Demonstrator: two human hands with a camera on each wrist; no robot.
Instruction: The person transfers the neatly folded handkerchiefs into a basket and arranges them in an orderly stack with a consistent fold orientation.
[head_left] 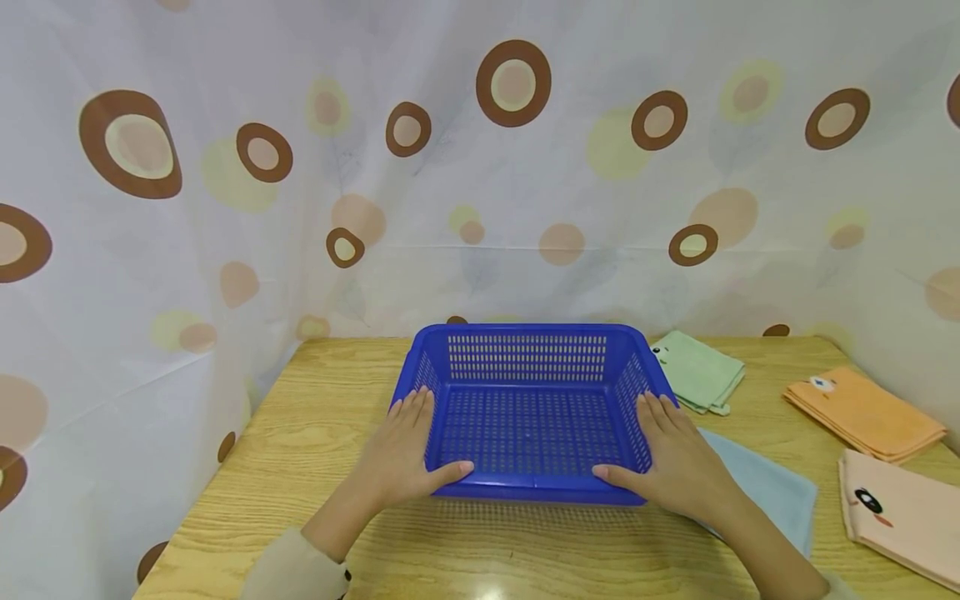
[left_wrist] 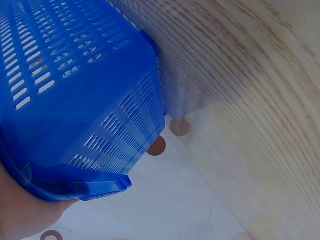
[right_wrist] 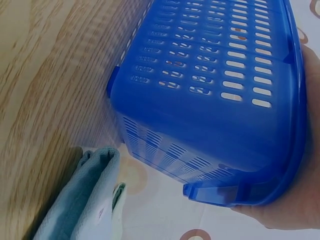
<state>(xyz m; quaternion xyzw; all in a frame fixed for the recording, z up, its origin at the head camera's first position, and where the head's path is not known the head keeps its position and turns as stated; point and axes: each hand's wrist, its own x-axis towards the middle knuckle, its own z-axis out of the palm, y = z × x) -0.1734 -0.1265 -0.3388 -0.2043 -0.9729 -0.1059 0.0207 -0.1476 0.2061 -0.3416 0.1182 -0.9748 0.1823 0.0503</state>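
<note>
A blue plastic basket [head_left: 525, 481] with slotted walls stands on the wooden table, in the middle of the head view. My left hand [head_left: 405, 446] rests on its near left corner, fingers straight over the side rim and thumb along the front rim. At the near right corner my right hand [head_left: 678, 454] lies the same way, its thumb pointing inward. Both wrist views look at the basket's outer wall [left_wrist: 95, 85] from below rim height, with only part of each hand showing. Close to the right hand, a light blue cloth [head_left: 776, 487] lies partly hidden behind that arm.
A green folded cloth [head_left: 701, 371] lies behind the basket's right side. Farther right are an orange folded cloth [head_left: 862, 412] and a pale pink one [head_left: 900, 517]. A dotted white curtain [head_left: 465, 167] hangs behind and left of the wooden table [head_left: 300, 442].
</note>
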